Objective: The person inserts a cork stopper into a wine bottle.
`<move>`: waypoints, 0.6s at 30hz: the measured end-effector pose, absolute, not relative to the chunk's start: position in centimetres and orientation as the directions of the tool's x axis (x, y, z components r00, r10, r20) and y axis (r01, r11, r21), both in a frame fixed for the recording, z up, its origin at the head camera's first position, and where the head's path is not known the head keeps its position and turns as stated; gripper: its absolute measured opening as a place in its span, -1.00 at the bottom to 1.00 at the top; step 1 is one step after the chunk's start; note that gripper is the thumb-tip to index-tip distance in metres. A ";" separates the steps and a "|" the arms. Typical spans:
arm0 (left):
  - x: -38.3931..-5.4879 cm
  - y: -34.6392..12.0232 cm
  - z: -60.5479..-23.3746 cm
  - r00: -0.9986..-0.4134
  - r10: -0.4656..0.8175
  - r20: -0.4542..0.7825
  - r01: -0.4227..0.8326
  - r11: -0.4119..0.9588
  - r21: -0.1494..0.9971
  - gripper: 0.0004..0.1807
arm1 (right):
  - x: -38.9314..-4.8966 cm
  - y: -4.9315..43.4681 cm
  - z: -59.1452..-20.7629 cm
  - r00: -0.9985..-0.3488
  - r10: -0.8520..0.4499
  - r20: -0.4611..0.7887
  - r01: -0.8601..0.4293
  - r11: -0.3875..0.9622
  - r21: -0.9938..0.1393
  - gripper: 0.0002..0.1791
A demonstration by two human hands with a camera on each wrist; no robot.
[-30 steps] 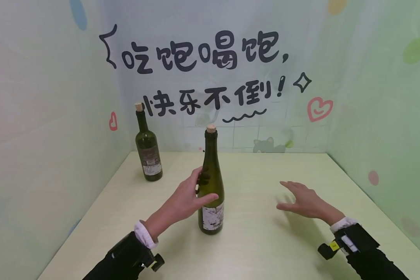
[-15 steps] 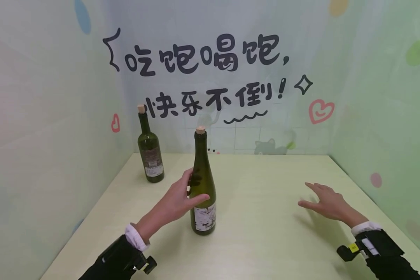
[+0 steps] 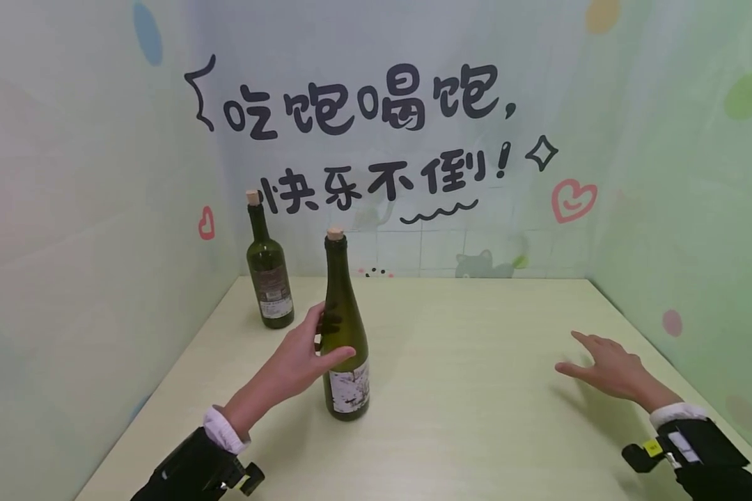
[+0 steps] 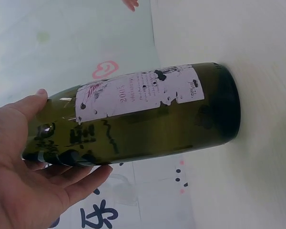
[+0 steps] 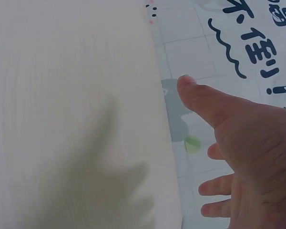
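Observation:
My left hand (image 3: pixel 291 365) grips a green glass wine bottle (image 3: pixel 346 327) by its upper body, thumb across the near side and fingers round the back. The bottle is upright, its base right at the tabletop, with a cork in its neck. In the left wrist view the worn white label (image 4: pixel 138 95) shows, torn in places. Off to the right, my right hand (image 3: pixel 614 369) hovers over the table with fingers spread and nothing in them. The right wrist view has the thumb and fingers of this hand (image 5: pixel 257 148) apart, above their shadow.
A second corked green bottle (image 3: pixel 269 282) with a dark and white label stands at the back left. The pale tabletop (image 3: pixel 464 376) is bounded by a printed back wall (image 3: pixel 376 42) and side walls, the right one (image 3: pixel 714 243) close to my right hand.
My left hand has moved left with the wine bottle in its grip. My right hand has drawn away to the right, fingers still spread. The back bottle stays put.

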State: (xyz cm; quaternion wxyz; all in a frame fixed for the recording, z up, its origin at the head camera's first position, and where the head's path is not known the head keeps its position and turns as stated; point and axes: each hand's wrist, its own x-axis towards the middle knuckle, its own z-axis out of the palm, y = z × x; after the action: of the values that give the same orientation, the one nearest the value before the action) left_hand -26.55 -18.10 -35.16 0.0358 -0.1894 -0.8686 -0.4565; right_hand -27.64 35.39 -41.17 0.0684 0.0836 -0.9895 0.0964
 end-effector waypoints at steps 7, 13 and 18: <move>-26.7 -19.9 -35.3 -0.934 0.273 0.229 0.346 0.534 0.772 0.02 | -27.4 36.2 -41.2 -0.977 -0.143 0.160 -0.171 0.970 -0.172 0.04; -26.7 -21.5 -35.2 -0.944 0.236 0.230 0.327 0.583 0.743 0.06 | -27.2 36.5 -41.2 -0.977 -0.143 0.161 -0.171 0.970 -0.172 0.02; -26.9 -22.9 -35.3 -0.948 0.213 0.238 0.319 0.605 0.729 0.05 | -27.2 36.7 -41.4 -0.977 -0.137 0.161 -0.165 0.971 -0.174 0.03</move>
State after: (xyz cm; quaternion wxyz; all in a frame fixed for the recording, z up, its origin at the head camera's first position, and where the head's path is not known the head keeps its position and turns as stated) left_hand -26.86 -22.86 -35.31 0.0632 -0.1491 -0.8936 -0.4187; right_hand -27.16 36.72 -41.37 0.0744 0.0761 -0.9899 0.0935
